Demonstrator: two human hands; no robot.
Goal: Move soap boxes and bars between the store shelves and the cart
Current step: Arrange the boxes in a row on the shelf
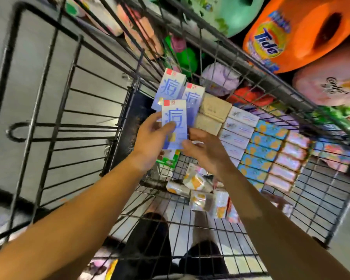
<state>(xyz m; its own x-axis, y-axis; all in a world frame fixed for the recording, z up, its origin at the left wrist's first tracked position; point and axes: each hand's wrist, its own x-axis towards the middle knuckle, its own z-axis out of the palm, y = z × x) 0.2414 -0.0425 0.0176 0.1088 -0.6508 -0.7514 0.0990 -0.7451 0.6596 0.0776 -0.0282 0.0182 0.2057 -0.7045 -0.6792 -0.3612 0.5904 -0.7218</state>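
I'm looking down into the black wire cart (251,69) from the head view. The left hand (152,146) is gripping a pale blue soap box (175,124) with a large blue character on its face and a red square at its top corner; the thumb is lying across the front, the fingers are curling behind the left edge. The right hand (205,151) is pinching the same box at its lower right corner, fingers bent round the edge. So both hands are closing on that one box, holding it upright over the cart.

Two more blue boxes (173,85) of the same print are standing just behind it, leaning against the cart's far corner, overlapping each other. Beside them to the right, two tan soap bars (214,110) are lying stacked, touching the blue ones. Next over, a row of white boxes (238,128), then a row of blue-and-orange boxes (265,146), then a row of pink boxes (289,160), all packed side by side along the right side of the cart.

Loose wrapped bars (198,182) with orange print are lying scattered on the cart floor under the right wrist.

Past the cart rim, an orange Tide jug (291,35), a green jug (228,13) and a pink bottle (331,85) are sitting on the store shelves. Picture is blurring at the edges.
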